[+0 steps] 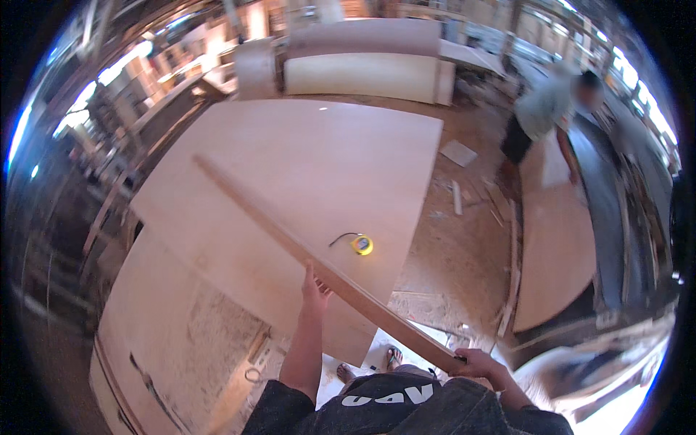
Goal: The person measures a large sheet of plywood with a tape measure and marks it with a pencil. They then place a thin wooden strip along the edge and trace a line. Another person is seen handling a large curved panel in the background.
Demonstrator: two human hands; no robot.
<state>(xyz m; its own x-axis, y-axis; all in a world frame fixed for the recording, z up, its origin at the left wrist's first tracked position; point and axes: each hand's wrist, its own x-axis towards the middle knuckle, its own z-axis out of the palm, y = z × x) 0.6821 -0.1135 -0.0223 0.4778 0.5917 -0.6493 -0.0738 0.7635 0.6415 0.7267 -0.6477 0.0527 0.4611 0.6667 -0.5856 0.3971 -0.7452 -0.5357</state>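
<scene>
While my left hand (315, 288) is steadying and my right hand (475, 360) is gripping its end, this long plank (319, 264) is feeling stiff, unwieldy.

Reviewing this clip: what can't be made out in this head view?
- Right hand: the grip on the long wooden strip is hidden under its near end.
- Left hand: the palm side is hidden against the strip.
- Yellow tape measure: too small for markings.
- Another person: blurred.
- Workshop edges: bent and dark at the fisheye rim.

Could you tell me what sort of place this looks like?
Probably a woodworking shop: large plywood sheets lie flat, both hands hold a long wooden strip, and offcuts and sawdust litter the floor.
</scene>
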